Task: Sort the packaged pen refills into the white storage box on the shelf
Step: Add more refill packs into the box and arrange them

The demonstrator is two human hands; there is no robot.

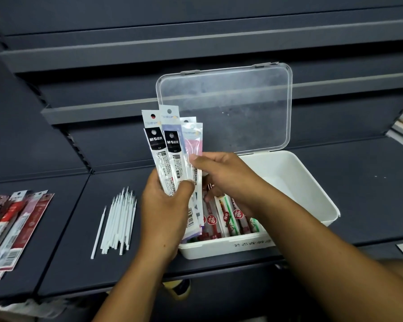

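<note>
Gripping packaged refills (163, 154) fanned so their labels showed, the left hand (165, 212) steadied them over the white box (300, 173) while the right hand (221, 175) pinched one, seemingly for filing.

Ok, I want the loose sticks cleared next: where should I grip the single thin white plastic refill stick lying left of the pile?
Probably at its middle, from straight above. The single thin white plastic refill stick lies flat on the dark grey shelf, apart from the pile of white sticks, so both its sides are free.
</note>
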